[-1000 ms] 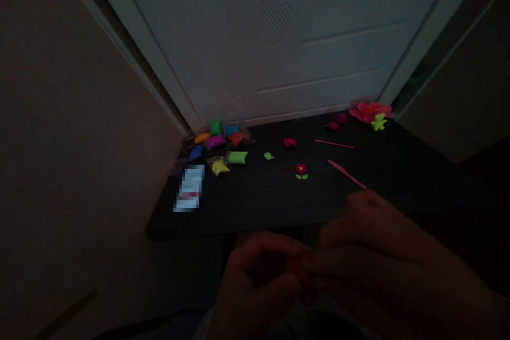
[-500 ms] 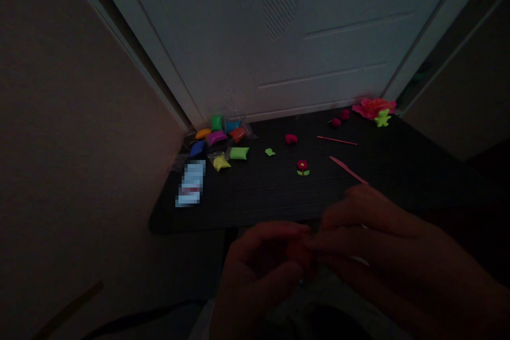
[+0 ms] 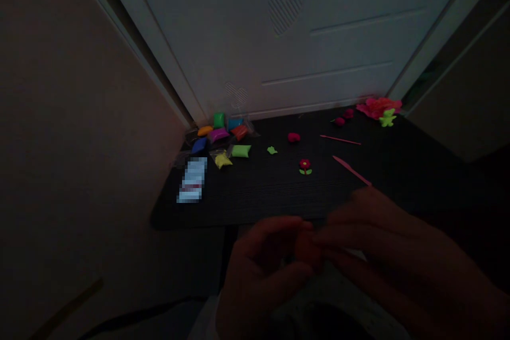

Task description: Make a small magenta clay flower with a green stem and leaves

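In front of the table's near edge, my left hand (image 3: 255, 276) curls its thumb and fingers around a small red lump of modelling clay (image 3: 308, 251). From the other side my right hand (image 3: 382, 247) pinches the same lump with its fingertips. Dim light and the fingers hide part of the lump's shape. Beyond the hands lies a red clay flower (image 3: 305, 166) with green leaves. A pink clay knife (image 3: 352, 171) rests just past my right knuckles, with a thin pink stick (image 3: 340, 139) behind it.
Bagged clay in several colours, among them a green pack (image 3: 241, 151), sits on the dark table's (image 3: 255, 196) left side near a blurred card (image 3: 192, 180). A red lump (image 3: 294, 138), a green scrap (image 3: 272, 150) and a yellow-green bear (image 3: 387, 118) lie farther back. A white door (image 3: 223, 26) stands behind.
The view has shifted slightly. Both hands stay together at the red clay lump, and more of it shows between the fingers now. The things on the table lie as before.
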`<state>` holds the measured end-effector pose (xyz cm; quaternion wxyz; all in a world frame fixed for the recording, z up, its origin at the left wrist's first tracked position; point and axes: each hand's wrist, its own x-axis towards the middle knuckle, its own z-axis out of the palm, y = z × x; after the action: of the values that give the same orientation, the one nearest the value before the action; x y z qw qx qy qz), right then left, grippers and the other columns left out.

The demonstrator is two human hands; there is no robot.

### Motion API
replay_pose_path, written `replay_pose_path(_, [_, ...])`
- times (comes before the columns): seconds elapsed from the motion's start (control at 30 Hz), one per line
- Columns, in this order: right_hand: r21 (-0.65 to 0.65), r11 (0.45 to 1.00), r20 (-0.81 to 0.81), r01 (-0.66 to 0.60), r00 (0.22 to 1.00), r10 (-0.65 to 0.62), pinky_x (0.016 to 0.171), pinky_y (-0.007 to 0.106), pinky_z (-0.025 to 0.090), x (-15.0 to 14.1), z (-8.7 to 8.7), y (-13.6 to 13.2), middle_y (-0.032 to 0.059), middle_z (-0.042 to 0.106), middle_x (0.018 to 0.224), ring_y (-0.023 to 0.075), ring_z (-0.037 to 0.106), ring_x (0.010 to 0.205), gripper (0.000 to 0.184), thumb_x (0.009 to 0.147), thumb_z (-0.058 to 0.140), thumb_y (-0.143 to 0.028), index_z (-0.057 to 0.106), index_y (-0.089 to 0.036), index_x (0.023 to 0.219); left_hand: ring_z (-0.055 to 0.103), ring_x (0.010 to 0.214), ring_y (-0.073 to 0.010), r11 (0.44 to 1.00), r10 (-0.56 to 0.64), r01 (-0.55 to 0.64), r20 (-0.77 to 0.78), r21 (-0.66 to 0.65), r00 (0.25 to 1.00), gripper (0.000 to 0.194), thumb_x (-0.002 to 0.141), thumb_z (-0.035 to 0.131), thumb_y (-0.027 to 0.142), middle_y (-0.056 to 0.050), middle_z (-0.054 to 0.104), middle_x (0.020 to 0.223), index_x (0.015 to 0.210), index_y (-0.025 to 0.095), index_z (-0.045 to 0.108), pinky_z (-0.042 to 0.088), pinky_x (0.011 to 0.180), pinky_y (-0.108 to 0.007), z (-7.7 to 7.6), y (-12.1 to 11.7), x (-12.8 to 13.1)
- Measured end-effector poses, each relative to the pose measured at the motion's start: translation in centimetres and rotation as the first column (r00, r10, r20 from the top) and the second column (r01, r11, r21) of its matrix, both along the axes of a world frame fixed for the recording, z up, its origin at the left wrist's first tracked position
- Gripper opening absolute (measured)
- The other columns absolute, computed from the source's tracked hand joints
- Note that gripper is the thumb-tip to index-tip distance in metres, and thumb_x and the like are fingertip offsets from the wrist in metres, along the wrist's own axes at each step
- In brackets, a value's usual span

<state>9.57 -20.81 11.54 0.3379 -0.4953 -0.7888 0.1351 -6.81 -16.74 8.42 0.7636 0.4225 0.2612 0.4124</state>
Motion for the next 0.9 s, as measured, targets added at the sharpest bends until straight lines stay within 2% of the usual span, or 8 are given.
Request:
replay_pose_path(0.13, [-0.017, 0.998, -0.026, -0.052, 0.998, 0.052, 0.063, 0.026, 0.040, 0.04, 0.23, 0.12, -0.0057, 0.060, 0.077, 0.0092, 0.053, 0.065, 0.023, 0.080, 0.043, -0.011, 0.055, -0.029, 0.088, 0.062, 0.074, -0.0137, 0.994, -0.036, 0.040, -0.041, 0.097, 0.998, 0.029, 0.062, 0.068, 0.009, -0.002, 0.068, 0.085, 0.088, 0.022, 0.067, 0.051, 0.067, -0.020, 0.00, 0.23, -0.09])
replay_pose_path(0.27, [-0.009, 1.000, -0.066, 0.009, 0.998, -0.009, 0.065, 0.024, 0.040, 0.14, 0.05, -0.11, -0.0052, 0.059, 0.079, 0.0098, 0.053, 0.072, 0.020, 0.078, 0.050, -0.014, 0.055, -0.029, 0.090, 0.059, 0.087, -0.0152, 0.983, 0.007, -0.003, -0.025, 0.183, 1.000, 0.032, 0.060, 0.070, 0.011, -0.001, 0.064, 0.094, 0.089, 0.025, 0.067, 0.050, 0.073, -0.019, -0.09, 0.13, -0.04])
replay_pose_path(0.4, [-0.037, 0.998, -0.026, 0.055, 0.998, -0.056, 0.065, 0.022, 0.043, 0.35, -0.27, -0.29, -0.0029, 0.057, 0.083, 0.0103, 0.054, 0.078, 0.024, 0.076, 0.054, -0.018, 0.052, -0.027, 0.098, 0.059, 0.087, -0.0140, 0.988, -0.004, 0.008, -0.022, 0.152, 1.000, 0.040, 0.061, 0.069, 0.009, 0.002, 0.063, 0.095, 0.094, 0.031, 0.063, 0.049, 0.073, -0.019, -0.21, -0.13, -0.04])
replay_pose_path(0.57, [0.023, 1.000, -0.043, 0.021, 0.999, -0.020, 0.062, 0.021, 0.041, 0.15, 0.00, -0.24, -0.0035, 0.058, 0.079, 0.0089, 0.053, 0.071, 0.021, 0.077, 0.050, -0.012, 0.053, -0.025, 0.094, 0.057, 0.091, -0.0173, 0.983, -0.028, 0.028, -0.004, 0.180, 1.000, 0.028, 0.063, 0.069, 0.015, -0.002, 0.061, 0.097, 0.089, 0.026, 0.066, 0.049, 0.076, -0.023, -0.35, -0.02, -0.27])
replay_pose_path(0.67, [0.075, 0.996, -0.035, 0.038, 0.999, -0.036, 0.058, 0.024, 0.037, -0.18, 0.22, -0.13, -0.0045, 0.059, 0.075, 0.0095, 0.050, 0.066, 0.018, 0.077, 0.049, -0.012, 0.055, -0.026, 0.085, 0.061, 0.080, -0.0156, 0.995, -0.037, 0.031, 0.064, 0.099, 0.997, 0.021, 0.066, 0.067, 0.021, -0.003, 0.065, 0.092, 0.087, 0.023, 0.066, 0.051, 0.069, -0.023, -0.24, 0.03, -0.11])
replay_pose_path(0.77, [0.110, 0.993, -0.079, 0.039, 0.996, -0.030, 0.056, 0.025, 0.033, -0.48, 0.34, 0.01, -0.0058, 0.060, 0.071, 0.0088, 0.049, 0.061, 0.021, 0.077, 0.046, -0.009, 0.055, -0.026, 0.085, 0.061, 0.066, -0.0120, 0.999, -0.016, 0.012, 0.089, 0.042, 0.996, 0.017, 0.065, 0.067, 0.016, -0.002, 0.067, 0.084, 0.081, 0.023, 0.067, 0.052, 0.060, -0.022, 0.07, 0.02, 0.22])
replay_pose_path(0.9, [0.157, 0.987, -0.110, 0.018, 0.994, 0.000, 0.056, 0.027, 0.030, -0.51, 0.46, 0.07, -0.0078, 0.059, 0.066, 0.0077, 0.046, 0.056, 0.023, 0.078, 0.044, -0.008, 0.057, -0.026, 0.083, 0.062, 0.066, -0.0115, 0.999, -0.021, 0.018, 0.068, 0.032, 0.997, 0.017, 0.064, 0.068, 0.015, -0.001, 0.067, 0.084, 0.079, 0.023, 0.067, 0.051, 0.061, -0.021, 0.39, 0.03, 0.33])
